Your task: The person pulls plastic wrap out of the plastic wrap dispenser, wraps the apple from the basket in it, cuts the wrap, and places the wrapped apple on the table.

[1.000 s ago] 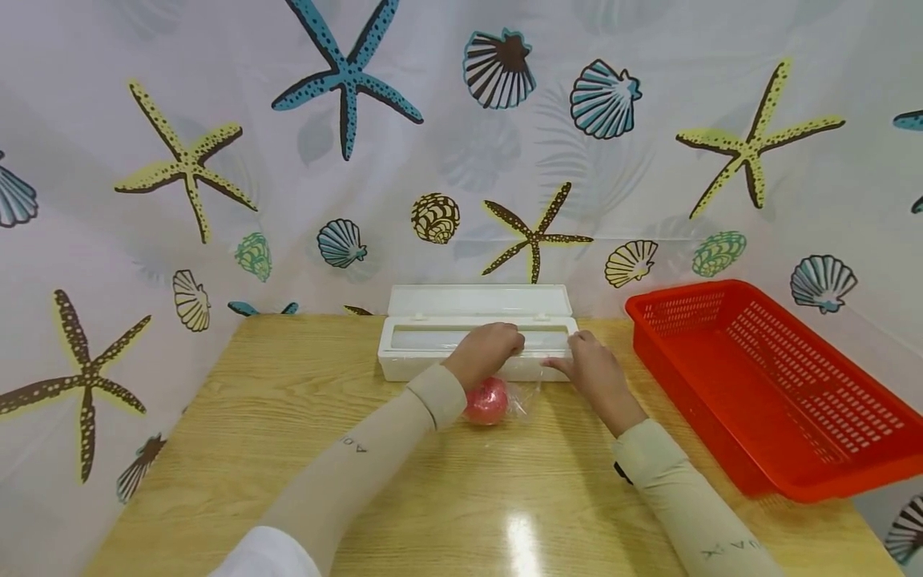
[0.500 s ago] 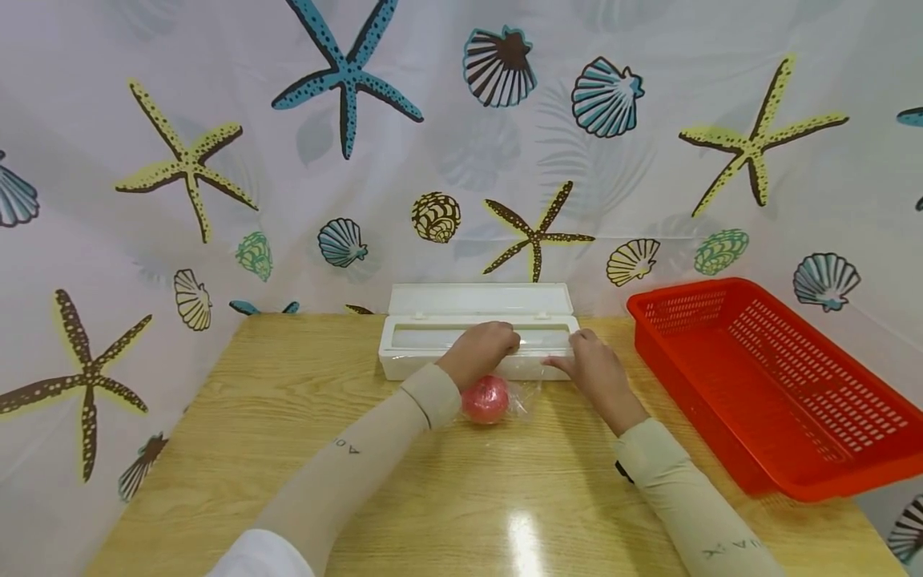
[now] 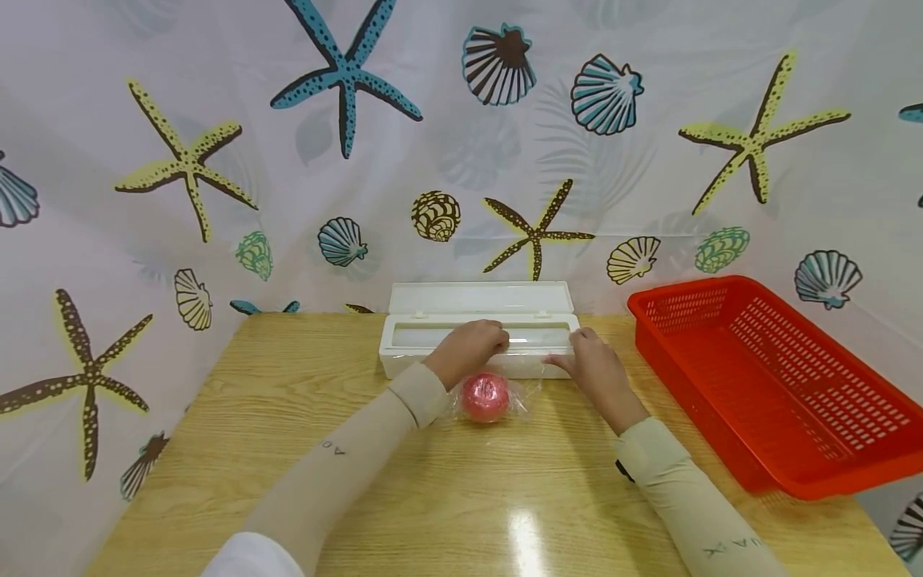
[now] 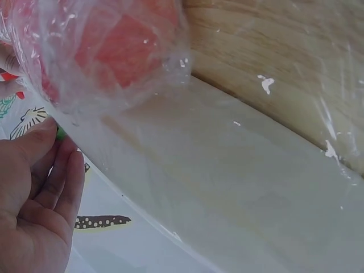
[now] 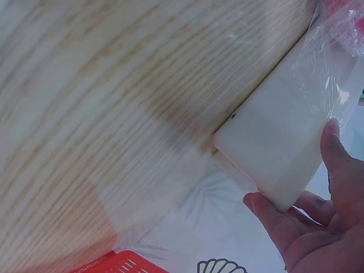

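Note:
A long white cling film dispenser (image 3: 404,365), lid raised, lies at the back of the table. My left hand (image 3: 469,353) is at the middle of its front edge, pinching a small green slide cutter (image 4: 61,133) between thumb and fingers; the head view hides that piece. My right hand (image 3: 602,377) grips the dispenser's right end, thumb along the front edge and fingers round the corner. In front of the box sits a round pink-red object (image 3: 485,397) wrapped in clear cling film (image 5: 324,79), which stretches up over the dispenser's front wall.
A red plastic basket (image 3: 707,401) with perforated sides stands at the right of the wooden table (image 3: 303,385). Behind the dispenser hangs a white curtain (image 3: 404,160) printed with starfish and shells.
My left hand has slid left along the dispenser's front edge, uncovering more of the pink-red object. My right hand stays at the dispenser's right end.

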Demonstrator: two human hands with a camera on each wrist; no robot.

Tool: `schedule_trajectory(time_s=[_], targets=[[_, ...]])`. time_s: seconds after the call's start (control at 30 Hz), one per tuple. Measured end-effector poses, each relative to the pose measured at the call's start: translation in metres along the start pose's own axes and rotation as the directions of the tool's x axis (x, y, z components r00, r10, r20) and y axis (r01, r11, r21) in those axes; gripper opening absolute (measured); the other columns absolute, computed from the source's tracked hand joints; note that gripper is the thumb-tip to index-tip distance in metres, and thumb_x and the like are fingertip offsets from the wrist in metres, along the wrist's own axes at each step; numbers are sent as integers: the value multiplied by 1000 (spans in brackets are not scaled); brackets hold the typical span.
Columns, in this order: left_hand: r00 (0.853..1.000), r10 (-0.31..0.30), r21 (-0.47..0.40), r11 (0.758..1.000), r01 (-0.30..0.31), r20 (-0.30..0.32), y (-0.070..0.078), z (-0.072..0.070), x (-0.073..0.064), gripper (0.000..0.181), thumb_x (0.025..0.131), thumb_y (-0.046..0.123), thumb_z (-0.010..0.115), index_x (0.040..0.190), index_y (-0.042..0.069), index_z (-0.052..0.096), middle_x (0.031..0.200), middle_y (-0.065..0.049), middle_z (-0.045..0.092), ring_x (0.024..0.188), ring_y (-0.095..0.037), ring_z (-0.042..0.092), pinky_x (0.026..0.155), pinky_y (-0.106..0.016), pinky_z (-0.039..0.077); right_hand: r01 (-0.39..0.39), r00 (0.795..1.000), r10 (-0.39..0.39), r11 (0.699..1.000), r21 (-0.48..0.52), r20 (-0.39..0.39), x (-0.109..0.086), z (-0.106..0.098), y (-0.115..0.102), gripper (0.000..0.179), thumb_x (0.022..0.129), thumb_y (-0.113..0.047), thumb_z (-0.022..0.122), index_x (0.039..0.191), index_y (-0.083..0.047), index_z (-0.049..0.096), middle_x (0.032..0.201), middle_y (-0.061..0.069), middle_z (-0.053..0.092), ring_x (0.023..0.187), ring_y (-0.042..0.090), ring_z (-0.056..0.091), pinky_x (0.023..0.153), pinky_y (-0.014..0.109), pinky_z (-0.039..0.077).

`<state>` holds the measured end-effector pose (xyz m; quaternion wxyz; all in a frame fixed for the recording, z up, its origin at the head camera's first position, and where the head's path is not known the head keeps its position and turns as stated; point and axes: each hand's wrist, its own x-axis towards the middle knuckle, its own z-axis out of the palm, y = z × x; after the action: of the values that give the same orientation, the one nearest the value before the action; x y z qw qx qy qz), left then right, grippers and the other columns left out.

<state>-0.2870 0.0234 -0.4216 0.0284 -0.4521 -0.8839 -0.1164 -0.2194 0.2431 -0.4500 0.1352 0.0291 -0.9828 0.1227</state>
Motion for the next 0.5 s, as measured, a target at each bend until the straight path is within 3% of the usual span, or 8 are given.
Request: schedule_trajectory(time_s=[0.27, 0.5], targets=[[1000, 6, -12, 1000, -6, -1, -4, -3, -6, 32, 90, 1, 55, 64, 14, 42, 66, 1, 39, 65, -10, 38, 56, -20, 31, -16, 1000, 16, 1000, -3, 23, 0, -1, 1, 60, 76, -43, 72, 101, 9, 58, 103, 24, 57, 76, 37, 59, 74, 46, 52], [1000, 14, -11, 1000, -14, -20, -11, -2, -13, 24, 92, 7, 57, 68, 8, 55, 67, 1, 40, 65, -11, 36, 57, -22, 32, 19, 1000, -18, 1000, 16, -25, -1, -2, 1, 60, 76, -42, 73, 99, 11, 59, 104, 26, 58, 79, 41, 61, 74, 48, 52]])
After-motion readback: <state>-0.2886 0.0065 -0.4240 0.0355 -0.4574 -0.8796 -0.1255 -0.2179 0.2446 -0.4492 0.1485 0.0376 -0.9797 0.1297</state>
